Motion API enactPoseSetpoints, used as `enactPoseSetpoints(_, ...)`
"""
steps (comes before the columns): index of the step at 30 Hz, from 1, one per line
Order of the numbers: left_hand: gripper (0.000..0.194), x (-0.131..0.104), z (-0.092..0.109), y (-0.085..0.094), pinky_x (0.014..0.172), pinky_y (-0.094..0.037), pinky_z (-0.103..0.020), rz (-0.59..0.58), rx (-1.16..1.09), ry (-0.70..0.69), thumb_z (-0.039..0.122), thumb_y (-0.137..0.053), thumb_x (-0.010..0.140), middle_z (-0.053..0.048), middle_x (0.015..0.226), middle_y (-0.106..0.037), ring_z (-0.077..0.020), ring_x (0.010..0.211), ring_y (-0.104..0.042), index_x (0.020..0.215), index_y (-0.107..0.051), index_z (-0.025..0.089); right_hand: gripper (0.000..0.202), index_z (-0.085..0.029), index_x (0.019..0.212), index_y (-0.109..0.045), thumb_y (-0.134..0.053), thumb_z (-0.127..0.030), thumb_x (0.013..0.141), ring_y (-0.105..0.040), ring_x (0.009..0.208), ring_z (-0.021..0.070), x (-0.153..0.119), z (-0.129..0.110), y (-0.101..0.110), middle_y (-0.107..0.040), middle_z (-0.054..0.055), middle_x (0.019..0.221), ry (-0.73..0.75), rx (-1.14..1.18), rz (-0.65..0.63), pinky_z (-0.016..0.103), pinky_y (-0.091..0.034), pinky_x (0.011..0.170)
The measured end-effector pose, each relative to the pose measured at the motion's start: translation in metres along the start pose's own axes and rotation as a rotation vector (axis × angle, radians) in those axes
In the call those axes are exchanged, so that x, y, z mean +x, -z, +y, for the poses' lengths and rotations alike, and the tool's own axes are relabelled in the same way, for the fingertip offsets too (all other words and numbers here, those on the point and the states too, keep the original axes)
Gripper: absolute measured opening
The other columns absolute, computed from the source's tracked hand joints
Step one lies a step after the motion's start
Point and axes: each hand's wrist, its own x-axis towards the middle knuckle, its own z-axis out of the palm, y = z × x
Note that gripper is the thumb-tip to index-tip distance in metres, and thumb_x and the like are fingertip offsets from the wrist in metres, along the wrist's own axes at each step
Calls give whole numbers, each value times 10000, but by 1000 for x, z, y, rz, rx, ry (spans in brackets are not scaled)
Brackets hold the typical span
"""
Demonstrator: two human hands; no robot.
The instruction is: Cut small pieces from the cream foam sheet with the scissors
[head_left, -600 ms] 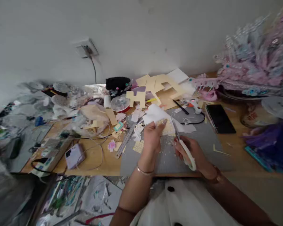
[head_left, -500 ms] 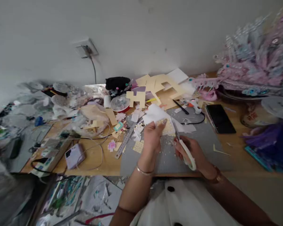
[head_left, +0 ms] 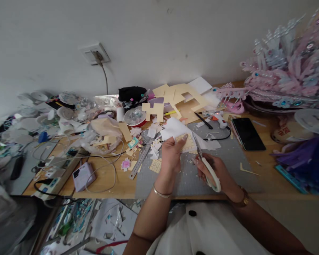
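Between the thumb and fingers of my left hand (head_left: 171, 152) is a cream patterned paper piece (head_left: 189, 143), its print like cracked stone. White paper (head_left: 174, 128) extends beyond it on the far side. My right hand (head_left: 211, 170) is closed around white-handled scissors (head_left: 211, 173), and their blades point away from me along the right edge of the patterned piece. Whether the blades are parted is too small to tell. A similar patterned piece (head_left: 155, 165) lies left of my left wrist on the grey mat (head_left: 228, 170). A metal ruler (head_left: 140, 161) rests beside it.
Cream card cut-outs (head_left: 186, 97) pile up by the wall. A black pen (head_left: 203, 120), a glue gun (head_left: 220, 120) and a phone (head_left: 248, 134) lie to the right. Pink headdresses (head_left: 287, 81) fill the back right. Power strip (head_left: 58, 173) and cables run left; another person's sleeve (head_left: 0, 198) shows there.
Both hands, the scissors and the patterned paper stay in nearly the same place. The view is sharper now and has shifted very slightly.
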Motion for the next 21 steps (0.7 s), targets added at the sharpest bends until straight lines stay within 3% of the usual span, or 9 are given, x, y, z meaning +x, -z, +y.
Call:
enactPoseSetpoints(16,361,0,0,4,530,-488,-250,11,10,2,390,-889,517,-34,645,-711,-135,528,-621,703,-706,140,366,-195,884,-603,-706,-514,737,-510,385,98,2,-6,-2,-605,-43,534,-118,55,-42,195,-406,358)
enactPoseSetpoints(21,359,0,-1,4,570,-506,-274,-2,20,-1,389,-885,533,-40,666,-716,-150,557,-637,722,-712,137,354,-189,839,-603,-730,-492,705,-506,375,95,2,-9,-3,-584,-51,492,-150,35,1,188,-397,360)
